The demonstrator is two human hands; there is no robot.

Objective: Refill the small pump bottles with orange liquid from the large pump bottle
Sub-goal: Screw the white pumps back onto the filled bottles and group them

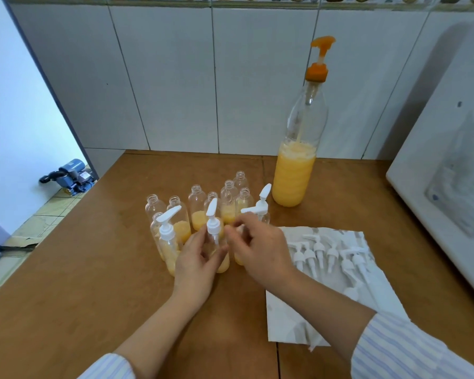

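Observation:
The large pump bottle (294, 170), about a third full of orange liquid under an orange pump head, stands at the back of the brown table (93, 269). In front of it are several small clear bottles (199, 206), some open, some holding a little orange liquid. Three carry white pumps. My left hand (196, 262) grips the front small bottle fitted with a white pump (213, 228). My right hand (257, 244) hovers just right of that pump's collar. Its fingers are loosely curled and blurred, with nothing seen between them, and it hides another small bottle.
A white paper towel (290, 324) lies at the right with several loose white pump heads (329, 255) on it. A white appliance (449, 173) fills the far right. The tiled wall is close behind. The table's left edge drops to a floor with a blue water pump (69, 173).

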